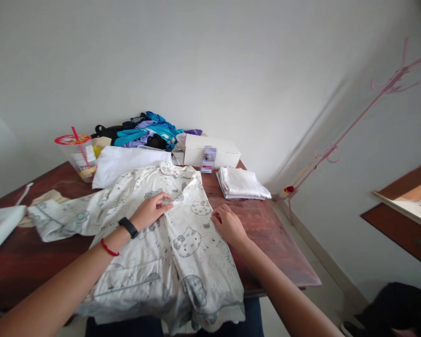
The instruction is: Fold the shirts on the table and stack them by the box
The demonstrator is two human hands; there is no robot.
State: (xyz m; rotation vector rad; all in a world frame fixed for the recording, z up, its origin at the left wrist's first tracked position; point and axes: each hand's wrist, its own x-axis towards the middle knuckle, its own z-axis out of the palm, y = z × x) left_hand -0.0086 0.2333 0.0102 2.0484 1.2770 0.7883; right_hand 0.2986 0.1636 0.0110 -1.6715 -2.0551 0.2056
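Observation:
A white pajama shirt [187,241] with a grey cartoon-cat print lies spread over the table, its collar toward the wall and its hem over the near edge. One sleeve stretches out to the left; on the right, a long section of cloth lies over the front. My left hand [152,213], with a black wristband and a red cord bracelet, rests on the middle of the shirt, thumb and fingers apart. At the shirt's right edge is my right hand [229,223], fingers loosely bent with the tips at the cloth. I see no cloth gripped in either hand.
Folded white cloths [244,183] lie right of a white box [217,149]. Behind the shirt are a white garment [126,161] and a heap of clothes [150,131]. A plastic cup [79,157] with a straw stands left. A pink coat rack [351,121] leans right.

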